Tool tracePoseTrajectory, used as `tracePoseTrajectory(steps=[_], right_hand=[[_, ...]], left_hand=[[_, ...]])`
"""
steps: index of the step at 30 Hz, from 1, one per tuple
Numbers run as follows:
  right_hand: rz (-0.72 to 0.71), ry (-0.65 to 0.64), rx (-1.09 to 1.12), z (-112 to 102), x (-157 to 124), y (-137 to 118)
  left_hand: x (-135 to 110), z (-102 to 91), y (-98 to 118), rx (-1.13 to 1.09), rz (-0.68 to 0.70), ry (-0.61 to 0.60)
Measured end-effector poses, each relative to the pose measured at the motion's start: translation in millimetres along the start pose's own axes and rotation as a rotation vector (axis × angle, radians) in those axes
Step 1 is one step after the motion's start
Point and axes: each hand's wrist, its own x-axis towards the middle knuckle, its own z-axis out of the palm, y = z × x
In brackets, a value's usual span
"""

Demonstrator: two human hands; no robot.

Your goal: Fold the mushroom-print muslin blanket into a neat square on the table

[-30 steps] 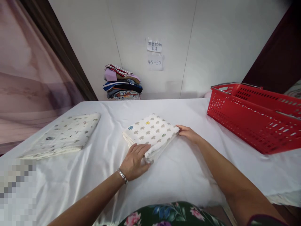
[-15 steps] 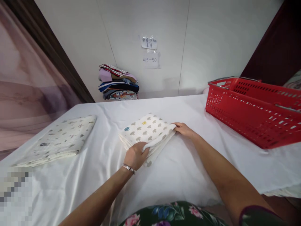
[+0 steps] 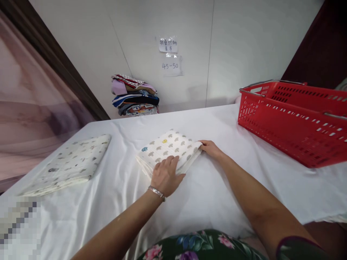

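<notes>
In the middle of the table lies a folded white cloth [image 3: 169,146] with grey-beige mushroom-like shapes, one blue and one yellow figure. My left hand [image 3: 166,175] rests on its near edge, fingers stretched over the top and thumb out to the right. Pinched in my right hand [image 3: 210,148] is the cloth's right corner. The layers of the fold show along its near left and near right edges. To the left, another folded white cloth [image 3: 77,159] with small scattered prints lies flat, apart from both hands.
A red perforated basket [image 3: 284,126] with metal handles stands on the right of the white-covered table [image 3: 217,202]. At the far edge, a stack of folded fabrics [image 3: 135,97] rises by the wall. Sheer pink curtain [image 3: 35,108] hangs at left; paper signs [image 3: 170,65] are on the wall.
My left hand has let go of the cloth's near edge and now lies spread on it. That edge has come down flat. The right hand still holds the corner.
</notes>
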Motion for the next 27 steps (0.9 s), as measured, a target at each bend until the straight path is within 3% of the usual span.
tracePoseTrajectory(steps=[4,10,14,17,22,27], right_hand=[[-0.030,0.009,-0.016,1,-2,1],[-0.022,0.021,-0.173,0,-2,-1],[0.019,0.017,-0.297,-13,-2,-4],[0.040,-0.054,-0.373,-20,-8,-11],[-0.061,-0.281,-0.384,-2,-21,-22],[-0.265,-0.161,-0.494,19,-27,-26]], left_hand=[[19,6.8,12,0.135,-0.005,-0.165],[45,10.4,-16,0.047,-0.178,-0.308],[51,8.1,-29,-0.070,-0.253,-0.340],[52,7.4,-30,-0.121,-0.276,-0.345],[51,8.3,-29,-0.148,-0.273,-0.333],[50,12.0,-33,-0.151,-0.265,-0.315]])
